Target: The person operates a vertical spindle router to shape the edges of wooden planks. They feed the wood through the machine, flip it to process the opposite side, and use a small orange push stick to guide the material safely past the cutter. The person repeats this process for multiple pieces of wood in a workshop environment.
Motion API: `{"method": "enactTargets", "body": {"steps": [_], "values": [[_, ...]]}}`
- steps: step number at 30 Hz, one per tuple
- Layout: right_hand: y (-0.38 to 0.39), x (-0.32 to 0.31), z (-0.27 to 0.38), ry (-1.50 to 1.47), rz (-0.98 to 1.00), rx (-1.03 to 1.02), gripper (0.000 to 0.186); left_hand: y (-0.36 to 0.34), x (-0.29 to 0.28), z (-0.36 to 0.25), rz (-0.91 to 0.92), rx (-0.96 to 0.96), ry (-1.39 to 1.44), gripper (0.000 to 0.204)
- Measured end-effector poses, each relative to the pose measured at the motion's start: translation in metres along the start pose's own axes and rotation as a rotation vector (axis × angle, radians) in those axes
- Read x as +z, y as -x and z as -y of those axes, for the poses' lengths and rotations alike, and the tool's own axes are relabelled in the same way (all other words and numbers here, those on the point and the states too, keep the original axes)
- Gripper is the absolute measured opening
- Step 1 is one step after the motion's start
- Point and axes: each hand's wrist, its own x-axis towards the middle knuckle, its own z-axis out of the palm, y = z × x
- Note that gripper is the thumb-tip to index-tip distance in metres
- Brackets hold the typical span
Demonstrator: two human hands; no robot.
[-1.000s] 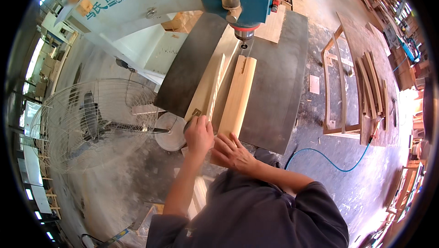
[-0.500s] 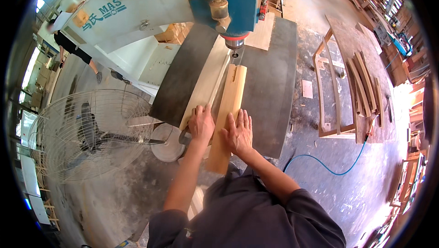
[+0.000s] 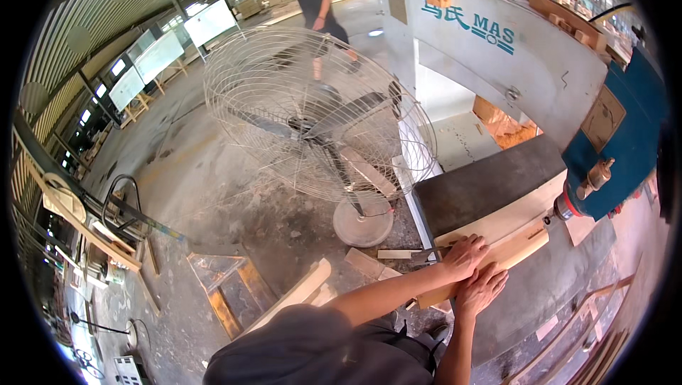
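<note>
A pale wooden board (image 3: 523,245) lies on the dark machine table beside a long light wooden strip (image 3: 508,220). Along its top, near the far end, a narrow slot shows. My left hand (image 3: 465,257) rests where the board and strip meet, its fingers bent and slightly apart. Close beside it, my right hand (image 3: 482,290) lies on the board with fingers stretched out. The board's far end is near the spindle and small bit (image 3: 552,216) of the blue machine head (image 3: 625,136).
A large wire-caged floor fan (image 3: 305,126) on a round base (image 3: 363,224) stands left of the machine. Lumber (image 3: 298,289) and a yellow metal frame (image 3: 226,310) are at lower left. Another person (image 3: 320,5) is beyond the fan. The machine's white body (image 3: 490,37) is at upper right.
My view has swung left, so the machine, board and hands now appear farther right. Both hands remain by the board. The other person has changed position behind the fan.
</note>
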Motion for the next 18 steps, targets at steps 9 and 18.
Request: {"method": "enactTargets", "body": {"steps": [9,18], "values": [[-0.059,0.005,0.026,-0.14,0.004,0.15,0.074,0.075,-0.134,-0.009,0.428,0.153,0.0,0.087],[-0.074,0.01,0.009,-0.2,0.006,0.13,0.072,0.08,-0.09,0.007,0.296,0.264,-0.094,0.082]]}}
